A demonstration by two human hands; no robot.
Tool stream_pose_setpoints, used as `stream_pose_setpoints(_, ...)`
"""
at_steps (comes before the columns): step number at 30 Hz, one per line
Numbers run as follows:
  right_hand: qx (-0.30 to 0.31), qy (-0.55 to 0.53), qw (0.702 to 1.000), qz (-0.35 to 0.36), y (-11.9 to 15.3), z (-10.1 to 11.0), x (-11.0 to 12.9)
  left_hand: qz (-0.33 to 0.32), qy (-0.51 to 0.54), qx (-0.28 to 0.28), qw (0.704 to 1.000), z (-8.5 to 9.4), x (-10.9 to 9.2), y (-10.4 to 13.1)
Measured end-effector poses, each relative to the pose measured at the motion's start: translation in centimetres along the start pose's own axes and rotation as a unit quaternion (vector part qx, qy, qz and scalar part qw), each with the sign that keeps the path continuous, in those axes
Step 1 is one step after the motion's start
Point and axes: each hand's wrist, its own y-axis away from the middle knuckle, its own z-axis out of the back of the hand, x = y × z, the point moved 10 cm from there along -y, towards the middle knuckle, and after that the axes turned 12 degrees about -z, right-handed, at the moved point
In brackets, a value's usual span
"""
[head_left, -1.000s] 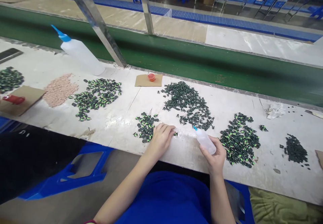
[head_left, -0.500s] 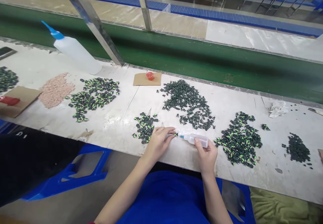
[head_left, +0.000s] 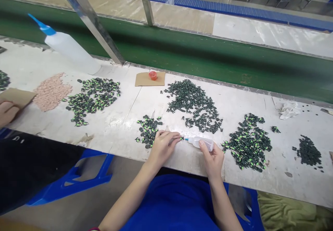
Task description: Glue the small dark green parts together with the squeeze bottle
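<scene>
My left hand [head_left: 164, 143] pinches a small dark-and-green piece [head_left: 181, 138] between its fingertips, low over the table's near side. In my right hand [head_left: 212, 156] is a small translucent squeeze bottle [head_left: 201, 143], lying nearly level. Its thin blue tip points left and is at the small piece; whether they touch I cannot tell. Just left of my left hand lies a little pile of black-and-green pieces [head_left: 147, 130]. A larger pile of similar pieces [head_left: 247, 144] spreads right of my right hand. Beyond my hands is a heap of dark rod-like pieces [head_left: 194, 102].
A large white bottle with a blue nozzle [head_left: 73, 54] leans by a metal post [head_left: 104, 33]. Cardboard with a red cup [head_left: 153, 75] lies at the back. Pink pieces [head_left: 52, 92], another person's hand [head_left: 7, 112], crumpled tissue [head_left: 289, 110] and a small dark pile [head_left: 309, 151] are around.
The view has shifted slightly. At the far left, another person's hand now shows on the cardboard where a red object lay. My hands and the bottle hold nearly the same pose.
</scene>
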Motion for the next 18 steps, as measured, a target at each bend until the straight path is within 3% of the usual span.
stream_pose_setpoints(18, -0.011, 0.005, 1.0, 0.002, 0.09, 0.12, 0.1, -0.01, -0.021, 0.007, 1.0, 0.14, -0.26, -0.04)
